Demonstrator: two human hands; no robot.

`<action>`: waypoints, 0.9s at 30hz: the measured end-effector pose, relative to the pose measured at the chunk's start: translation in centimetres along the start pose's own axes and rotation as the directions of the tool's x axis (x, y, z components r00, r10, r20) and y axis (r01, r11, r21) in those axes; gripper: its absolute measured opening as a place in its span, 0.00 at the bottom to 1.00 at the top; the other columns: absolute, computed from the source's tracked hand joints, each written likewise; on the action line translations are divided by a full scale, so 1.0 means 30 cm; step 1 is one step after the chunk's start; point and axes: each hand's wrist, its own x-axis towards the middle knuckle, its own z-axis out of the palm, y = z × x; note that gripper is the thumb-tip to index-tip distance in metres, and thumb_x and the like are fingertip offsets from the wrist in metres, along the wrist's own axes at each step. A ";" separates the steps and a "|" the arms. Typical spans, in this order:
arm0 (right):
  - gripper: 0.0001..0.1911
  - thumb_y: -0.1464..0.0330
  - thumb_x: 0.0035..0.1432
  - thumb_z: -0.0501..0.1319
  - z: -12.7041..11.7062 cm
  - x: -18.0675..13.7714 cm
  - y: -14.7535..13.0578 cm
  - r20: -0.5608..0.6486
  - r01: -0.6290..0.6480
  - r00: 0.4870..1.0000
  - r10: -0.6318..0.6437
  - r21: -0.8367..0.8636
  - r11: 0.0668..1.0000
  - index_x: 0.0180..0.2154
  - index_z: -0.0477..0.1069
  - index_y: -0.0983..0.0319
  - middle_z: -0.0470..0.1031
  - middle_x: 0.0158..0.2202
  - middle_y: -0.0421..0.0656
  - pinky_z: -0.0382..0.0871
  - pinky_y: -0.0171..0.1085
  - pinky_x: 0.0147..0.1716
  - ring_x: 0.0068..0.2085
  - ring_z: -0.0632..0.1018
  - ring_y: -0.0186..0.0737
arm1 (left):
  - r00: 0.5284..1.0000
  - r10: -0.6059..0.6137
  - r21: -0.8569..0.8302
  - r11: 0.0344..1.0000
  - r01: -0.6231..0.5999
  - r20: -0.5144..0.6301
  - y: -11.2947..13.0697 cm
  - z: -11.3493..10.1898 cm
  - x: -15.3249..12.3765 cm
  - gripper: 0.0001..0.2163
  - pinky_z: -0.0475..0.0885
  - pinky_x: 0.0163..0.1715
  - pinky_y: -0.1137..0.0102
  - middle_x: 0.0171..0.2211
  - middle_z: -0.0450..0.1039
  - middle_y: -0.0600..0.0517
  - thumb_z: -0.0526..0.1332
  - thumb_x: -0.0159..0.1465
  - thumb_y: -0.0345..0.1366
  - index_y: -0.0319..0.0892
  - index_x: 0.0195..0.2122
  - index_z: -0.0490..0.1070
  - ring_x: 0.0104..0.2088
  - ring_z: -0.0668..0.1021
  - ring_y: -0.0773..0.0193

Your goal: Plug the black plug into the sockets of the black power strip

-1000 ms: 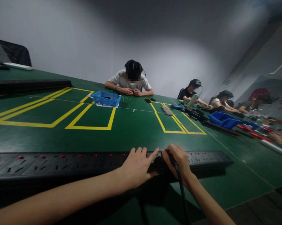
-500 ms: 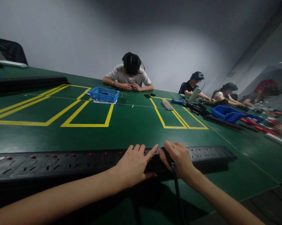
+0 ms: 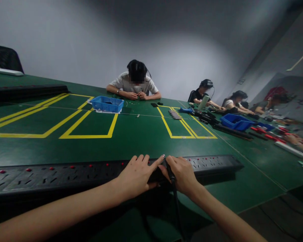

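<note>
A long black power strip with red switches and rows of sockets lies across the near part of the green table. Over its middle, my left hand wraps around the strip, fingers on the far edge, thumb on the near side and index finger stretched to the right. Close beside it, my right hand grips a black plug at the strip's top face. From the plug a black cord hangs down toward me. The plug's prongs are hidden, so I cannot tell how far it sits in the socket.
Yellow tape rectangles mark the table. A light blue bin stands on the far side before a person with bent head. Another strip lies far left. More people, a dark blue bin and red parts are at right.
The view has shifted slightly, so the strip and both hands appear a little further left. Both hands keep nearly the same grip and place on the strip and plug.
</note>
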 end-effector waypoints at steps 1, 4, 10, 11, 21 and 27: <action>0.10 0.63 0.64 0.49 0.000 -0.003 0.003 0.008 0.008 1.000 -0.008 0.004 1.000 0.34 0.62 0.61 0.71 0.27 0.42 0.55 0.36 0.30 0.28 0.70 0.38 | 1.000 -0.006 0.011 1.000 0.006 -0.005 0.002 0.002 0.002 0.37 0.63 0.39 0.60 0.42 0.66 0.43 0.57 0.58 0.52 0.50 0.64 0.40 0.41 0.70 0.50; 0.09 0.62 0.62 0.51 -0.006 0.004 0.015 0.028 0.042 0.999 -0.043 0.031 0.999 0.37 0.63 0.61 0.72 0.30 0.42 0.57 0.36 0.34 0.32 0.71 0.39 | 0.999 -0.040 0.033 0.999 0.041 -0.017 0.006 0.003 0.009 0.35 0.64 0.39 0.60 0.41 0.67 0.42 0.56 0.57 0.54 0.49 0.63 0.46 0.42 0.70 0.49; 0.06 0.66 0.56 0.54 -0.019 0.023 0.048 0.024 0.082 0.996 -0.084 0.086 0.993 0.36 0.61 0.60 0.71 0.26 0.40 0.57 0.41 0.43 0.29 0.71 0.38 | 0.998 -0.056 0.051 0.997 0.057 -0.018 0.032 -0.004 0.026 0.34 0.66 0.37 0.60 0.39 0.67 0.42 0.56 0.56 0.58 0.50 0.61 0.51 0.39 0.72 0.49; 0.06 0.67 0.56 0.54 -0.020 0.015 0.061 0.025 0.088 0.996 -0.091 0.088 0.992 0.36 0.61 0.60 0.71 0.26 0.39 0.56 0.42 0.44 0.28 0.71 0.38 | 0.998 -0.050 0.049 0.997 0.051 -0.030 0.043 -0.001 0.034 0.35 0.66 0.36 0.60 0.39 0.67 0.42 0.56 0.55 0.59 0.50 0.61 0.51 0.39 0.72 0.50; 0.10 0.65 0.59 0.53 -0.046 -0.092 0.144 0.059 -0.027 0.998 0.018 0.158 0.987 0.42 0.60 0.61 0.71 0.35 0.44 0.59 0.42 0.39 0.35 0.70 0.42 | 0.993 -0.036 0.012 0.999 0.038 -0.114 0.152 0.043 0.103 0.35 0.65 0.37 0.60 0.38 0.67 0.42 0.53 0.58 0.57 0.47 0.62 0.48 0.38 0.71 0.51; 0.07 0.65 0.59 0.54 -0.048 -0.090 0.133 0.078 -0.112 0.993 0.093 0.280 0.954 0.39 0.60 0.59 0.69 0.36 0.43 0.59 0.41 0.41 0.39 0.69 0.42 | 0.986 -0.019 0.044 0.999 0.027 -0.168 0.144 0.042 0.083 0.34 0.65 0.38 0.60 0.40 0.67 0.42 0.53 0.59 0.55 0.47 0.63 0.46 0.39 0.71 0.51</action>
